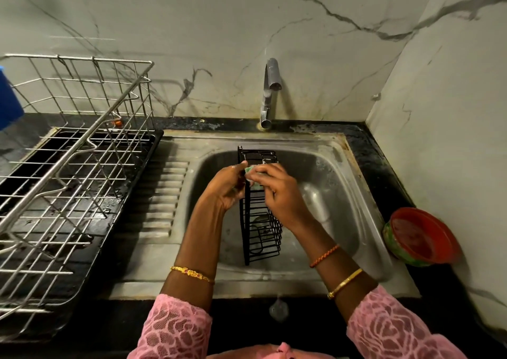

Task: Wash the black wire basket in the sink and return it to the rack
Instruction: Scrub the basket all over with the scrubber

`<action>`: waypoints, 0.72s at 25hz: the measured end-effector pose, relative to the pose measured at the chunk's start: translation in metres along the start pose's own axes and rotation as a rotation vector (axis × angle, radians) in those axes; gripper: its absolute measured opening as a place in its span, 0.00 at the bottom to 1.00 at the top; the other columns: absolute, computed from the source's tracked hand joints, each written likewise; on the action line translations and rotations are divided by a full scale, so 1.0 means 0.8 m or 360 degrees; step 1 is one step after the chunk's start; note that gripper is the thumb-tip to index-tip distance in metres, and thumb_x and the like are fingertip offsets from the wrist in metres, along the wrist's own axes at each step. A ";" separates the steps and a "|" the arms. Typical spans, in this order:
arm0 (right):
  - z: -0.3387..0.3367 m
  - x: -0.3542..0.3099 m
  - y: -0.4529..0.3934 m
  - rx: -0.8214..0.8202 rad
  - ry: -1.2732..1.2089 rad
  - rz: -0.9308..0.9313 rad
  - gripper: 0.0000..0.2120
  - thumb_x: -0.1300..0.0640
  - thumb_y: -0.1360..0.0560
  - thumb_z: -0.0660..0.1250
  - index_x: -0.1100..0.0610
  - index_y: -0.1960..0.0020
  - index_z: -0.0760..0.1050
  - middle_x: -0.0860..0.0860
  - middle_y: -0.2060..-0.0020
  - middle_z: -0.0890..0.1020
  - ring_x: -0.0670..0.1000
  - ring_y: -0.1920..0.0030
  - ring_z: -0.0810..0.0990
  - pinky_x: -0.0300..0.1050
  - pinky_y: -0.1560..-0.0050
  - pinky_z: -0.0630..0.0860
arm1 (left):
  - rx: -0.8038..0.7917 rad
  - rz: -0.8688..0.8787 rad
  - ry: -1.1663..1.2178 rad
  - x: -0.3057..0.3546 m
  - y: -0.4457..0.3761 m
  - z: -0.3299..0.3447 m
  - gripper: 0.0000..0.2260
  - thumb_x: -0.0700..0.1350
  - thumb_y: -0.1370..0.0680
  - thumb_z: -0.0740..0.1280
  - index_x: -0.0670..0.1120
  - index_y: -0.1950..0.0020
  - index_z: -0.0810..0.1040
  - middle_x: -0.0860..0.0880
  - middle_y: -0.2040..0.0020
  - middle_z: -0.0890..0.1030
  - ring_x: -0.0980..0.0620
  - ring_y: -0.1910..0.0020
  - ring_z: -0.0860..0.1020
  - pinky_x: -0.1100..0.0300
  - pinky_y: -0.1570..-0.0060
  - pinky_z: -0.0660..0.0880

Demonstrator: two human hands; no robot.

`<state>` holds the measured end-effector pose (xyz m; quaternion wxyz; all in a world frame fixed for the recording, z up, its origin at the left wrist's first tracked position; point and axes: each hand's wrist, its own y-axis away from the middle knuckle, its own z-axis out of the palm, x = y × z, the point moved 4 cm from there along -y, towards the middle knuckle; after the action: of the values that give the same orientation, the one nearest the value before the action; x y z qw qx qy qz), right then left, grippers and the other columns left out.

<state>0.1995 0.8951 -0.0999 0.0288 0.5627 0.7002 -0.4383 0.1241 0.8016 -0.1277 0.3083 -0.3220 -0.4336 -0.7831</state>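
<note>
A black wire basket (260,229) hangs lengthwise over the steel sink (345,194), its far end pointing at the tap. My left hand (227,187) grips the basket's left side near the middle. My right hand (279,191) holds a green and white scrub sponge (251,173) against the top wires; the fingers cover most of the sponge. The steel dish rack (68,166) stands empty on the counter to the left.
The tap (270,92) stands behind the sink with no water visible. A red and green round tub (419,238) sits on the counter at the right. A blue object (8,98) shows at the left edge. The ribbed drainboard (162,194) lies between rack and bowl.
</note>
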 end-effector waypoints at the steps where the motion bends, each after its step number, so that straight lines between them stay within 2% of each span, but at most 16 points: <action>1: -0.002 0.005 0.006 -0.0024 0.0019 -0.0027 0.21 0.77 0.32 0.58 0.64 0.44 0.79 0.57 0.48 0.80 0.51 0.43 0.73 0.37 0.39 0.70 | -0.0011 -0.0028 0.0049 0.000 0.001 -0.001 0.11 0.43 0.18 0.58 0.39 0.54 0.76 0.45 0.66 0.78 0.57 0.76 0.77 0.67 0.77 0.73; 3: -0.016 0.020 0.017 0.0016 0.0025 -0.0035 0.22 0.77 0.32 0.58 0.63 0.44 0.79 0.57 0.47 0.81 0.50 0.42 0.73 0.36 0.37 0.69 | -0.0044 -0.0057 0.0071 0.002 0.004 0.001 0.14 0.43 0.17 0.56 0.37 0.55 0.76 0.44 0.68 0.80 0.55 0.76 0.78 0.68 0.78 0.72; 5: -0.032 0.030 0.025 0.0123 -0.0005 -0.0008 0.18 0.75 0.31 0.59 0.63 0.47 0.81 0.57 0.50 0.82 0.50 0.45 0.75 0.37 0.40 0.72 | -0.0073 -0.0046 0.0044 0.004 0.007 0.006 0.17 0.42 0.17 0.53 0.37 0.57 0.76 0.43 0.70 0.82 0.53 0.75 0.79 0.69 0.79 0.71; 9: -0.038 0.036 0.022 0.0291 -0.0080 0.0110 0.12 0.75 0.31 0.64 0.64 0.56 0.82 0.56 0.54 0.82 0.53 0.50 0.80 0.44 0.45 0.77 | -0.0121 -0.0031 0.0099 0.006 0.012 0.010 0.17 0.41 0.16 0.51 0.36 0.57 0.74 0.40 0.69 0.82 0.52 0.76 0.80 0.68 0.78 0.72; 14: -0.006 -0.003 0.009 0.0111 -0.0047 -0.0010 0.10 0.73 0.30 0.64 0.64 0.54 0.81 0.56 0.52 0.81 0.50 0.46 0.76 0.36 0.42 0.72 | -0.0130 -0.0029 0.0106 0.005 0.015 0.010 0.14 0.42 0.17 0.54 0.38 0.55 0.75 0.46 0.72 0.79 0.56 0.78 0.76 0.68 0.78 0.72; 16: -0.015 0.012 0.017 0.0125 -0.0038 0.0011 0.10 0.72 0.30 0.64 0.63 0.55 0.81 0.55 0.51 0.81 0.50 0.46 0.76 0.37 0.42 0.72 | -0.0123 -0.0051 0.0130 0.006 0.014 0.008 0.15 0.41 0.17 0.53 0.37 0.56 0.75 0.44 0.73 0.80 0.55 0.78 0.77 0.68 0.79 0.72; 18: -0.030 0.033 0.029 0.0226 -0.0076 0.0106 0.10 0.72 0.30 0.65 0.62 0.55 0.82 0.55 0.52 0.81 0.51 0.47 0.77 0.39 0.44 0.74 | -0.0148 -0.0086 0.0110 0.007 0.011 0.006 0.16 0.41 0.17 0.52 0.37 0.58 0.75 0.40 0.69 0.82 0.53 0.78 0.77 0.69 0.79 0.71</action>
<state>0.2194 0.9304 -0.1131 0.0203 0.5757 0.6474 -0.4990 0.1287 0.8012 -0.1170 0.2864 -0.2969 -0.3945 -0.8211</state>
